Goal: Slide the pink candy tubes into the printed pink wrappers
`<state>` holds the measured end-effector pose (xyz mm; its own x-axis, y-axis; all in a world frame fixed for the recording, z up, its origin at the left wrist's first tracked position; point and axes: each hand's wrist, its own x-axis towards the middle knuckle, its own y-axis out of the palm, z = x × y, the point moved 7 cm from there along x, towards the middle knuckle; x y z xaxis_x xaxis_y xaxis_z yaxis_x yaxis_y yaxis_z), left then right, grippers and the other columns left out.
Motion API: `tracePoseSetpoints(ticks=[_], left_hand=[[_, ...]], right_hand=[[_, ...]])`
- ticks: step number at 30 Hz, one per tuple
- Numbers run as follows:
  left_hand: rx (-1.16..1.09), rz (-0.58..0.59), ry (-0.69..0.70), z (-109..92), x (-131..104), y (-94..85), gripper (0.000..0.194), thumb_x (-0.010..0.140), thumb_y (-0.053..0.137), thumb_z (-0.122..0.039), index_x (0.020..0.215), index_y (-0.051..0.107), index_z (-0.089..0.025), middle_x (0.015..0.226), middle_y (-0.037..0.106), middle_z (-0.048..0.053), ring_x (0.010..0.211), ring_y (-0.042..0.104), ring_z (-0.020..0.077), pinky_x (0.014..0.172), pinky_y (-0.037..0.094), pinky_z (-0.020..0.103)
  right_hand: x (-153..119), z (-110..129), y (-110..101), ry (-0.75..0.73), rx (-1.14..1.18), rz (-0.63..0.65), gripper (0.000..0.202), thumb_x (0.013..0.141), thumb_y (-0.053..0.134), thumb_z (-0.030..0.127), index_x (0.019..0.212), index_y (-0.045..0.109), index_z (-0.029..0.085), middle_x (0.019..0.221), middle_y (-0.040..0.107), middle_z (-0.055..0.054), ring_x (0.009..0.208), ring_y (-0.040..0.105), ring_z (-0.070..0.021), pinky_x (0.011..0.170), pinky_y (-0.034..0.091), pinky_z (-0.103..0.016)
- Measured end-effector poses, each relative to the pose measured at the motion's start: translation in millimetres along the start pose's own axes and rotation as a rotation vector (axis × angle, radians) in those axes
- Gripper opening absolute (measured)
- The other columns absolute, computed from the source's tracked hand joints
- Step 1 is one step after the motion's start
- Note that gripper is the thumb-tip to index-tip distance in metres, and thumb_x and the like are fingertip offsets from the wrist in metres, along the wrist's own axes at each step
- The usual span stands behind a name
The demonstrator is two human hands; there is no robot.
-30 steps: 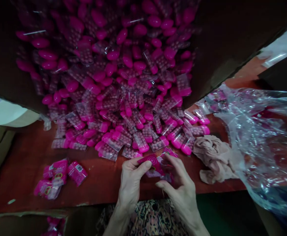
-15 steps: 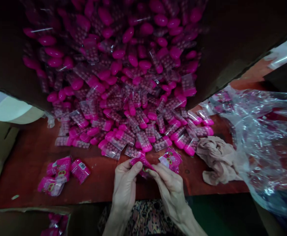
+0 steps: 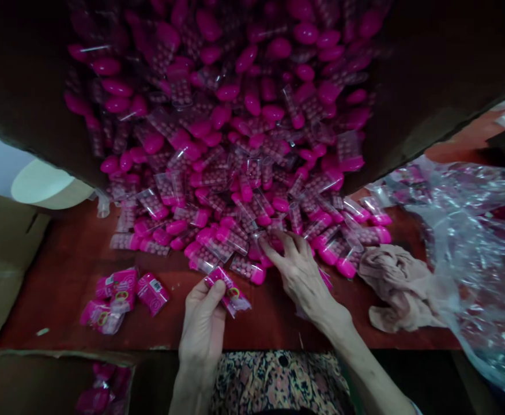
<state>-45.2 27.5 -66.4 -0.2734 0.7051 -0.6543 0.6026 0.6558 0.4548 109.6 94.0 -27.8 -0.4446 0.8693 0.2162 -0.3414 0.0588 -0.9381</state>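
Over the red counter (image 3: 62,276) spreads a heap of bead-filled containers (image 3: 246,190) with pink caps, probably light, stiff and slippery, best gripped around the body. The right hand (image 3: 302,279) rests at its near edge, fingers loosely curled (whether they grip one, I cannot tell). The left hand (image 3: 204,323), nearly closed, pinches one end of a pink wrapper (image 3: 234,293), likely thin and limp.

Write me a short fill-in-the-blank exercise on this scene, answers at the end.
The left hand holds a wrapper coloured ____.
Wrapped packets lie on the table to the ____ of it.
A crumpled cloth lies between the right hand and the clear ____ sheeting.
Only the ____ hand has fingers over the container pile.
Missing words: pink; left; plastic; right.
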Motion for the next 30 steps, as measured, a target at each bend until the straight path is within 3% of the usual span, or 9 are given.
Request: tracePoseSetpoints(ticks=[5, 9, 12, 16, 20, 23, 26, 28, 30], left_hand=[[-0.099, -0.012, -0.105, 13, -1, 6.0, 0.021, 0.051, 0.083, -0.018, 0.066, 0.068, -0.013, 0.059, 0.067, -0.001, 0.053, 0.06, 0.008, 0.052, 0.049, 0.017], [-0.167, 0.006, -0.113, 13, 2, 12.8, 0.02, 0.053, 0.082, -0.015, 0.067, 0.069, -0.013, 0.062, 0.069, 0.0, 0.055, 0.062, 0.0091, 0.053, 0.05, 0.016], [-0.196, 0.008, -0.09, 8, 4, 17.3, 0.01, 0.063, 0.075, -0.011, 0.072, 0.069, -0.013, 0.069, 0.071, 0.002, 0.061, 0.065, 0.0109, 0.059, 0.053, 0.019], [-0.205, -0.082, -0.074, 3, 6, 16.8, 0.013, 0.075, 0.06, -0.003, 0.07, 0.068, -0.012, 0.068, 0.071, 0.003, 0.06, 0.065, 0.0099, 0.059, 0.053, 0.019], [-0.221, -0.118, -0.053, -4, 6, 18.0, 0.023, 0.08, 0.053, -0.002, 0.065, 0.067, -0.012, 0.063, 0.07, 0.003, 0.055, 0.064, 0.0095, 0.056, 0.053, 0.019], [-0.239, -0.129, -0.029, -8, 7, 19.6, 0.023, 0.082, 0.052, -0.003, 0.067, 0.067, -0.013, 0.062, 0.07, 0.002, 0.055, 0.064, 0.0094, 0.056, 0.053, 0.019], [-0.252, -0.122, -0.016, -8, 8, 21.9, 0.021, 0.081, 0.053, -0.004, 0.067, 0.066, -0.013, 0.062, 0.069, 0.001, 0.055, 0.063, 0.0087, 0.056, 0.052, 0.017], [-0.246, -0.106, -0.004, -7, 8, 23.3, 0.018, 0.081, 0.055, -0.007, 0.068, 0.066, -0.013, 0.064, 0.069, 0.001, 0.057, 0.063, 0.009, 0.057, 0.052, 0.018], [-0.232, -0.078, 0.015, -7, 7, 24.9, 0.012, 0.079, 0.059, -0.011, 0.07, 0.066, -0.013, 0.068, 0.07, 0.001, 0.061, 0.064, 0.0097, 0.062, 0.053, 0.021]], right_hand=[[1, 0, 9, -0.101, 0.019, 0.044, 0.046, 0.085, 0.043, 0.006, 0.128, 0.048, 0.022, 0.131, 0.043, -0.012, 0.119, 0.035, -0.0318, 0.095, 0.04, -0.049], [-4, -1, 9, -0.061, 0.162, 0.011, 0.045, 0.089, 0.043, 0.016, 0.134, 0.037, 0.017, 0.129, 0.046, -0.014, 0.121, 0.038, -0.0291, 0.101, 0.037, -0.048], [-4, 2, 8, -0.016, 0.226, -0.025, 0.044, 0.091, 0.041, 0.018, 0.134, 0.033, 0.015, 0.13, 0.048, -0.016, 0.122, 0.041, -0.0279, 0.101, 0.037, -0.048], [0, 5, -7, 0.016, 0.279, -0.161, 0.033, 0.09, 0.042, 0.017, 0.123, 0.042, 0.015, 0.116, 0.059, -0.015, 0.109, 0.055, -0.0268, 0.092, 0.046, -0.044], [-7, -10, -32, 0.251, 0.402, -0.246, 0.025, 0.086, 0.053, 0.026, 0.109, 0.047, 0.018, 0.096, 0.065, -0.01, 0.086, 0.065, -0.0225, 0.075, 0.053, -0.034], [-15, -14, -36, 0.373, 0.568, -0.098, 0.021, 0.083, 0.059, 0.032, 0.097, 0.049, 0.021, 0.083, 0.067, -0.004, 0.07, 0.066, -0.0175, 0.06, 0.052, -0.025], [-22, -1, -30, 0.323, 0.67, 0.096, 0.019, 0.079, 0.063, 0.035, 0.088, 0.055, 0.021, 0.072, 0.066, 0.001, 0.06, 0.062, -0.015, 0.053, 0.048, -0.023], [-27, 9, -23, 0.3, 0.715, 0.182, 0.023, 0.079, 0.063, 0.035, 0.097, 0.059, 0.021, 0.075, 0.068, 0.001, 0.063, 0.063, -0.0154, 0.058, 0.049, -0.025], [-31, 16, -14, 0.322, 0.752, 0.227, 0.036, 0.08, 0.063, 0.034, 0.113, 0.056, 0.024, 0.094, 0.07, -0.001, 0.081, 0.064, -0.0191, 0.072, 0.05, -0.03]])
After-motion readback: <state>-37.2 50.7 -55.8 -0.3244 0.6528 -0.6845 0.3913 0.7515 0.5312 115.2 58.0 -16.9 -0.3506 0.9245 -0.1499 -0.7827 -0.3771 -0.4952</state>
